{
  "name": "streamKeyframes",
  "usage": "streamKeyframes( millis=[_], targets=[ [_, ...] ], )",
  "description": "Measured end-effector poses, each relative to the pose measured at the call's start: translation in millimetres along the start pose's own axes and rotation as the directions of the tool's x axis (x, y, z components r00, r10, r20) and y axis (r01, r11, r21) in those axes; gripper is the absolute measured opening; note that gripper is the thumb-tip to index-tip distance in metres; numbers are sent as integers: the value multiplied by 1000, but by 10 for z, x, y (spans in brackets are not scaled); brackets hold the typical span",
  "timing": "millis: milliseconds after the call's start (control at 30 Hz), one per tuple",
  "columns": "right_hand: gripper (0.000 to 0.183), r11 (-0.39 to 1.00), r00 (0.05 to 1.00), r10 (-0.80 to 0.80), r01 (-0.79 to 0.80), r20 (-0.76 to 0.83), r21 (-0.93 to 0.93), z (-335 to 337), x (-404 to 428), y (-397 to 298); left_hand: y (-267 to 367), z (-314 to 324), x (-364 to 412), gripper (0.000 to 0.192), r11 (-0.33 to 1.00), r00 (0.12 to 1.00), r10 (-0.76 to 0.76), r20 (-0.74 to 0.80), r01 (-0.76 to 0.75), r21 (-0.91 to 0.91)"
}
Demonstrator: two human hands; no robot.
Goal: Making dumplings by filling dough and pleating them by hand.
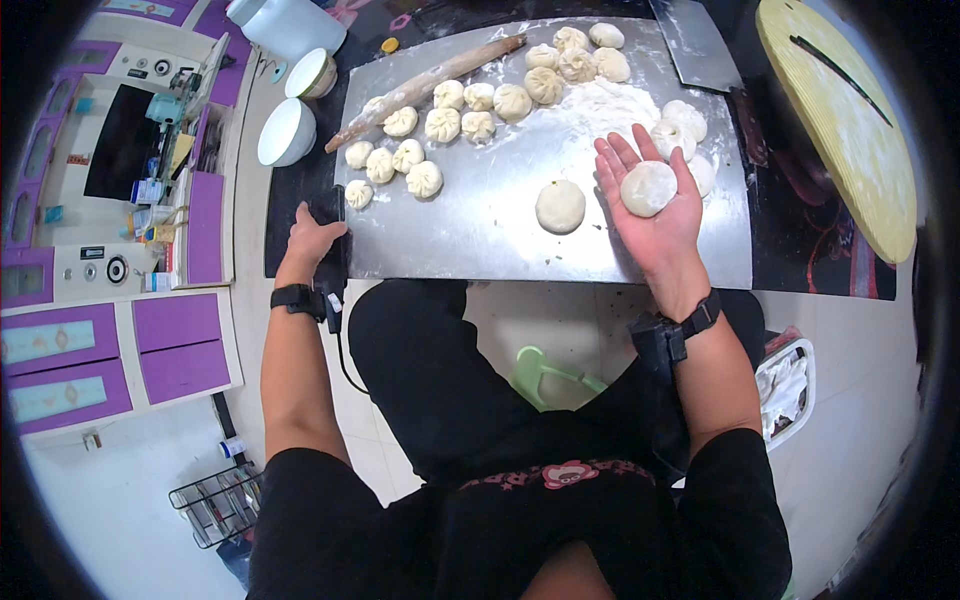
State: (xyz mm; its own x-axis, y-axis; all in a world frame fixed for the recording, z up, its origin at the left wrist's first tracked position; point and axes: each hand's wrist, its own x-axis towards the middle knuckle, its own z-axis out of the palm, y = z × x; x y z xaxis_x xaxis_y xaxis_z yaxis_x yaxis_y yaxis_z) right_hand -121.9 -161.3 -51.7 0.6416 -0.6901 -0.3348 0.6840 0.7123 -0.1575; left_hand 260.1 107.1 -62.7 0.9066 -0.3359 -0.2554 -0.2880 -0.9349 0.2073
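Note:
My right hand (652, 202) is palm up over the right part of a metal board (450, 232), with a flat, floured dough round (649, 189) resting on the palm. Left of it, another flattened dough round (560, 206) lies on the board, a small green speck at its edge. Several pale floured dough pieces (673, 139) sit just beyond my right fingers, partly hidden by them. My left hand (311, 238) is at the board's left edge, thumb and fingers spread, nothing seen in it. Pleated, filled buns (442, 124) stand in groups on the board's left and far side.
A floured wooden rolling pin (427, 90) lies slantwise behind the buns. Loose flour (607, 105) covers the far right area. A flat metal blade (697, 45) overlaps the far right corner. Two bowls (287, 133) stand left; a yellow ridged oval object (840, 127) leans at right.

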Motion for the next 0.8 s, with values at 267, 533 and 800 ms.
streamKeyframes(
  millis=[267,533,800],
  targets=[
    [51,999,999,19,-20,36,32,-38,8,4,1986,-723,-1964,66,383,448,880,-161,-867,-318],
    [57,992,974,79,-56,212,-110,-94,-137,105,2835,892,-2436,53,186,342,865,-366,-898,-399],
    [62,965,953,209,-165,217,-206,-127,-74,204,2651,1183,-2117,34,-71,188,836,-515,-894,-443]
  ],
)
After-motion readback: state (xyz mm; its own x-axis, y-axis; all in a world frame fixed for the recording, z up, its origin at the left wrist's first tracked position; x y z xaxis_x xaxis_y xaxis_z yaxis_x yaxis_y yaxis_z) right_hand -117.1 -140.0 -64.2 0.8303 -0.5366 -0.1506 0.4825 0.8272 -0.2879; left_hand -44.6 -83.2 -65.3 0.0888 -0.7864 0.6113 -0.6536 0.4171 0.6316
